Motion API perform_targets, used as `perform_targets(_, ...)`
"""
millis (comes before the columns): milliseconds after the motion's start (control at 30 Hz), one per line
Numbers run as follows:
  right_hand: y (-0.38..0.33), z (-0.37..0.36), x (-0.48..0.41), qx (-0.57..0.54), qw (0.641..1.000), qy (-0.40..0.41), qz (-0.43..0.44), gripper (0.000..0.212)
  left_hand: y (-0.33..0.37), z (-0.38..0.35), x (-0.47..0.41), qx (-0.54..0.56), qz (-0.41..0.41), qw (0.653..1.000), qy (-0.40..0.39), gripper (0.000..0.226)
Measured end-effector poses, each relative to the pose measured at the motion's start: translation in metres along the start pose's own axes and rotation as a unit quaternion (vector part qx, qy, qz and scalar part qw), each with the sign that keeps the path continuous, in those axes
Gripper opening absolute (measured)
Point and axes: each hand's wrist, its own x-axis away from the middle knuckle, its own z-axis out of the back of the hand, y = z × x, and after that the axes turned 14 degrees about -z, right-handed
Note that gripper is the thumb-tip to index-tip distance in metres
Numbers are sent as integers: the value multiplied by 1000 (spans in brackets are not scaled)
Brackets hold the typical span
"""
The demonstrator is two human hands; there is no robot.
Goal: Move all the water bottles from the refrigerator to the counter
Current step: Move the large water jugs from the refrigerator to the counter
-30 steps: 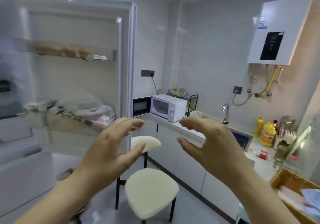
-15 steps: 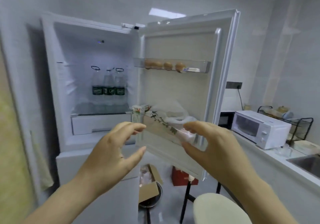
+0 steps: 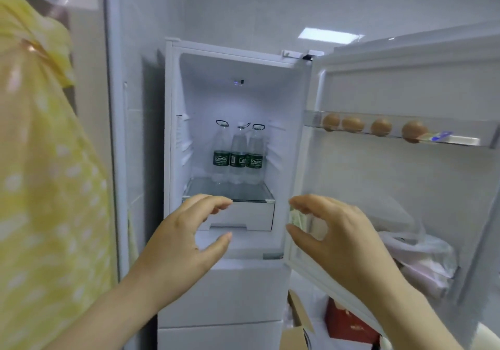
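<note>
The white refrigerator [image 3: 173, 133] stands open in front of me. Three clear water bottles with dark green labels stand side by side at the back of its glass shelf [image 3: 230, 191]: left bottle [image 3: 221, 155], middle bottle [image 3: 238, 155], right bottle [image 3: 255, 155]. My left hand [image 3: 186, 244] and my right hand [image 3: 341, 241] are raised before the fridge, below the shelf and well short of the bottles. Both hands hold nothing, fingers curved and apart.
The open fridge door [image 3: 405, 187] swings out on the right, with several eggs [image 3: 381, 127] on its upper rack and plastic bags [image 3: 422, 255] in its lower rack. A yellow dotted cloth [image 3: 40, 187] fills the left edge. A cardboard box [image 3: 297, 320] and a red box [image 3: 349, 320] sit on the floor.
My view has swung left from the counter and microwave to face the open refrigerator, which is now closer. Both hands keep the same raised, empty pose.
</note>
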Motion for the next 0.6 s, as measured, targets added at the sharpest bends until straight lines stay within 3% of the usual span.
perform_targets(267, -14, -52, -63, -10, 1000, -17, 9, 39, -73, -1, -30, -15, 12, 1000, 13, 38)
perform_targets(600, 27, -118, -153, -49, 998, -26, 33, 34, -138, -46, -89, -48, 28, 998, 37, 39)
